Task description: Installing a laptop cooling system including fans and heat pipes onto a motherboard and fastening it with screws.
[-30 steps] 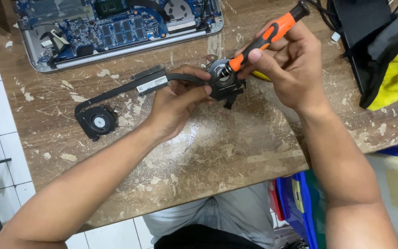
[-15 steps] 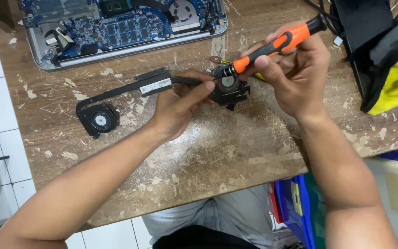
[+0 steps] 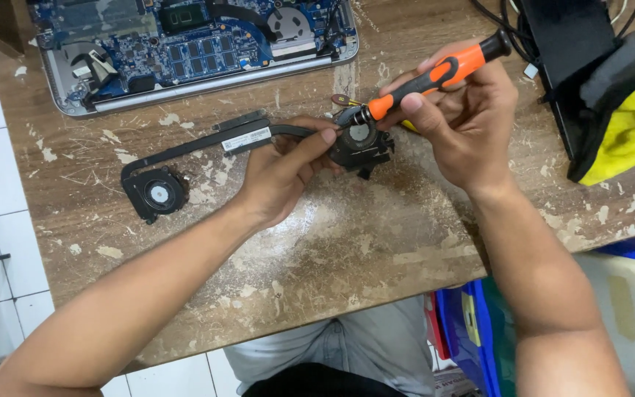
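An orange-and-black screwdriver (image 3: pixel 435 73) is held in the right hand (image 3: pixel 464 125), the fingers closed around its handle, and its tip is set at the upper edge of the right fan (image 3: pixel 360 143) of a black laptop cooling assembly (image 3: pixel 248 136). That fan is steadied by the left hand (image 3: pixel 281 173), whose grip is pinched on the fan's housing, with the index finger laid along its top edge. The assembly lies on the worn wooden tabletop (image 3: pixel 347 242), just below the opened laptop (image 3: pixel 192 44); its heat pipe runs left to a 2nd fan (image 3: pixel 156 195), which rests flat and untouched.

The step in hand is judged to be work on a fastener or clip at the fan's edge. The driver should be kept in line with the fastener and pressed firmly before it is turned, so that the tip is not allowed to slip onto the fan blades. The housing should be held against the tabletop, and the thin pipe should not be bent or levered. A black case (image 3: pixel 560 51) and a yellow cloth (image 3: pixel 626 132) lie at the right, well apart.
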